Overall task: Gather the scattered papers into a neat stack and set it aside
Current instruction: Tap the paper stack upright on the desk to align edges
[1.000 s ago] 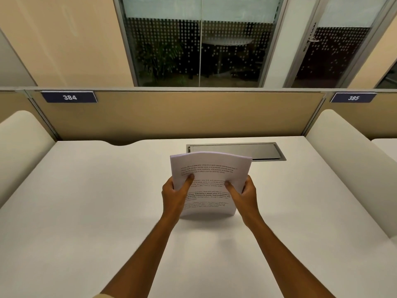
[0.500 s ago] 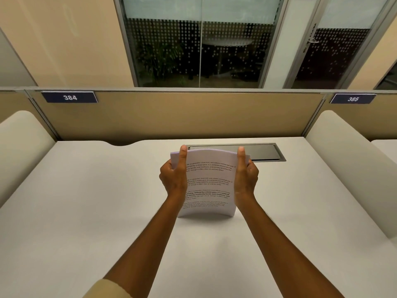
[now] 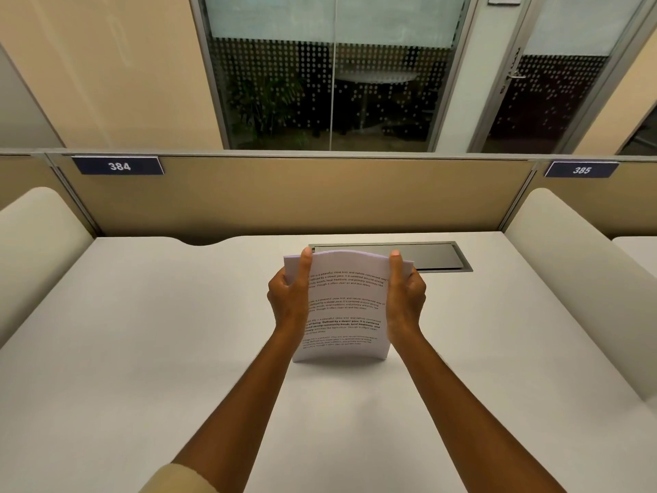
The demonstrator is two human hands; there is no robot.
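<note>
Now one stack of papers (image 3: 346,307) stands on the desk (image 3: 142,332), left hand (image 3: 289,297) and right hand (image 3: 405,297) clasping its sides; behind, one cable hatch (image 3: 441,256)

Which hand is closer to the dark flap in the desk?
Right. The right hand grips the papers just below the flap's middle; the left hand grips the other edge, left of the flap's end.

A stack of printed white papers (image 3: 346,304) stands upright, slightly bowed, bottom edge on the desk.
</note>
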